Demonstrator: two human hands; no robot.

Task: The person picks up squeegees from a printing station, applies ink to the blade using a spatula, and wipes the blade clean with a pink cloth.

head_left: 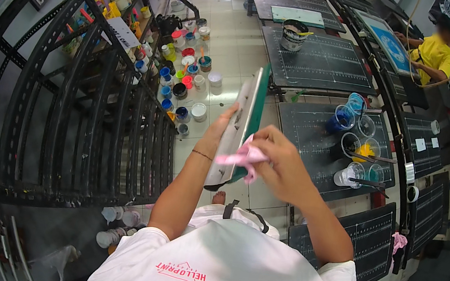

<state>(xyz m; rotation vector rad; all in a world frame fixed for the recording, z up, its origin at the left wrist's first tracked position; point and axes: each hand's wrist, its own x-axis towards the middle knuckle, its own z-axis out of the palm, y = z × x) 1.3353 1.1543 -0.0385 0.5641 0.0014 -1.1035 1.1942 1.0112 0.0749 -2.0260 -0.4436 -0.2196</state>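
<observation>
In front of my chest a long squeegee (pixel 237 124) stands nearly upright, its metal holder facing left and its green blade edge on the right. My left hand (pixel 222 121) grips the holder from the left side, and most of its fingers are hidden behind it. A crumpled pink cloth (pixel 247 159) is pinched in my right hand (pixel 277 156). The cloth presses against the lower part of the squeegee, close to the blade. A dark smear shows at the squeegee's bottom end.
Dark printing boards (pixel 316 66) line the right, carrying an ink bucket (pixel 294 36) and several plastic cups of ink (pixel 341 120). Ink jars (pixel 179 91) crowd the floor by a black metal rack (pixel 96 118). A person in a yellow shirt (pixel 436 57) handles a framed screen (pixel 388 41).
</observation>
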